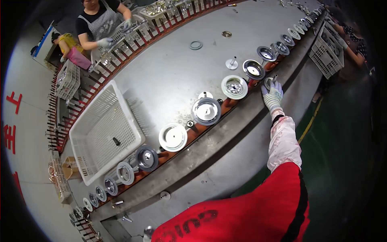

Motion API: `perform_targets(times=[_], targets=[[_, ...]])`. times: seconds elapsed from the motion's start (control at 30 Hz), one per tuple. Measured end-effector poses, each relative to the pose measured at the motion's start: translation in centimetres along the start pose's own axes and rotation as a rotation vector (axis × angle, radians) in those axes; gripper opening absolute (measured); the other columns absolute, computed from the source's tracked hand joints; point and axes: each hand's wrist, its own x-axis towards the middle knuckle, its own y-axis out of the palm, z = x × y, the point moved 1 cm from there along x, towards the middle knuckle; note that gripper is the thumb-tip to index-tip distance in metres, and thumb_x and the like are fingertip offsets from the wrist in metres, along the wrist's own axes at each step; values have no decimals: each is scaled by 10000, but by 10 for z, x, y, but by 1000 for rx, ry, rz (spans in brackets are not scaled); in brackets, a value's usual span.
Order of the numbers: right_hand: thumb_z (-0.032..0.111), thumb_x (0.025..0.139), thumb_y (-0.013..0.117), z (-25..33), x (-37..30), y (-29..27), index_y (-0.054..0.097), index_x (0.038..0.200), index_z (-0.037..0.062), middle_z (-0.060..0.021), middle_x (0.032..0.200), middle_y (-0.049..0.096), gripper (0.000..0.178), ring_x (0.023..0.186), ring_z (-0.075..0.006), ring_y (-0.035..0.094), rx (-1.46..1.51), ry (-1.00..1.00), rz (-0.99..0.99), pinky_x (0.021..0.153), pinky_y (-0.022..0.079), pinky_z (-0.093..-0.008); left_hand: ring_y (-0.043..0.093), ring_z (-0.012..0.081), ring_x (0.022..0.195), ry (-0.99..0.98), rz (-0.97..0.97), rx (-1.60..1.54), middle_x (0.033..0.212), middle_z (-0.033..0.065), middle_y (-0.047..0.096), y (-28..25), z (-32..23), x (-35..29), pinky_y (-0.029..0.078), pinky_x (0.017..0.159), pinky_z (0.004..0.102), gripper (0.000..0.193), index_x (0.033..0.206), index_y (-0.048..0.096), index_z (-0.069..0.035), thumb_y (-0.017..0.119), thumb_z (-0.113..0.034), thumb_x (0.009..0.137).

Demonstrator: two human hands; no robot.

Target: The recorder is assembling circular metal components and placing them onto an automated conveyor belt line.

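Observation:
My right hand (273,96), in a white knitted glove, reaches to the table's right edge. Its fingers are closed on a round metal part with a short stem (269,82), partly hidden by the glove. Close by, a row of round metal discs with pale or dark rims runs along the curved conveyor; the nearest are a dark-rimmed disc (254,69) and a white-rimmed disc (234,87). At the lower edge, a sliver of white that seems to be my left hand (146,238) shows beside a shiny rounded metal piece (149,231); its fingers are hidden.
A white plastic basket (139,135) stands on the metal table (169,76), a small black piece inside. Across the table a gloved co-worker (100,24) handles parts. Another person's arm (354,52) is at the right by a crate (324,56). Loose stemmed discs (231,63) lie about.

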Motion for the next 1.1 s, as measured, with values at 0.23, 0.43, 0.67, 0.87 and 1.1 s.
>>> perform_targets(times=[0.23, 0.43, 0.67, 0.87, 1.1], targets=[[155, 966, 676, 36, -124, -121, 622, 1247, 11, -86, 1213, 661, 320, 1095, -189, 621, 1116, 241, 136, 955, 507, -331, 655, 402, 974, 444, 239, 240, 1063, 144, 694, 16, -263, 35, 516, 830, 491, 261, 1119, 683, -143, 643, -297, 912], [303, 1011, 603, 117, -273, -187, 623, 1218, 9, -59, 1072, 662, 360, 918, -142, 621, 1322, 509, 958, 816, 530, -318, 662, 412, 991, 491, 107, 293, 1132, 224, 663, 41, -337, 79, 532, 823, 496, 561, 1306, 553, -30, 639, -431, 924], [382, 991, 643, 235, -360, -246, 660, 1152, 24, -13, 1001, 669, 393, 894, -102, 605, 1562, 159, 1613, 838, 493, -270, 649, 366, 1138, 841, 328, -192, 1259, 214, 657, 61, -282, 16, 526, 973, 419, 489, 1337, 584, -49, 718, -130, 873], [361, 1005, 631, 285, -442, -254, 660, 946, 47, -8, 802, 647, 321, 759, -82, 558, 1272, 17, 1405, 684, 479, -296, 667, 272, 1110, 592, 369, -630, 1186, 136, 699, -35, -122, -49, 527, 954, 367, 340, 1253, 637, -41, 674, -119, 924], [272, 1014, 613, 388, -495, -304, 632, 981, 30, -63, 761, 639, 246, 742, -146, 598, 1065, -320, 1266, 692, 500, -323, 663, 235, 1088, 474, 454, -735, 1200, 99, 695, -97, 23, -64, 526, 952, 353, 303, 1244, 645, -55, 650, -155, 958]])
